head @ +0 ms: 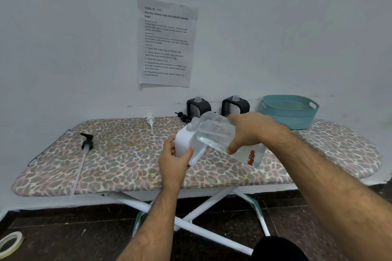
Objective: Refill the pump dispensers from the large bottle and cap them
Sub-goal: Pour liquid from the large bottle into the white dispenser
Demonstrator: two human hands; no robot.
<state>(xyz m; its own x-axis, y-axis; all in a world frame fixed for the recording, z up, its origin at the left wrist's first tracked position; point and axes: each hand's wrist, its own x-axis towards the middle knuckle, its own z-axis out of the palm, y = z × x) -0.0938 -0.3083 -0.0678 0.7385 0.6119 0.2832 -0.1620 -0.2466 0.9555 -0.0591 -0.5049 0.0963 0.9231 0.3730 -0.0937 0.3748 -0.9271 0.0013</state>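
My left hand (175,158) grips a white dispenser (184,140) with an open neck, held over the ironing board (118,167). My right hand (248,131) grips the large clear bottle (214,131), tilted so its mouth sits at the white dispenser's neck. Clear liquid lies in the bottle's lower part. Two black dispensers (198,107) (235,105) stand uncapped at the wall. A black pump with a long tube (86,141) lies at the board's left. A white pump (150,121) and another black pump (182,116) lie near the back.
A teal plastic basket (289,110) stands at the board's back right. A printed sheet (166,42) is stuck to the wall. The board's white crossed legs (191,218) stand on a dark floor, with a tape roll (10,243) at the lower left.
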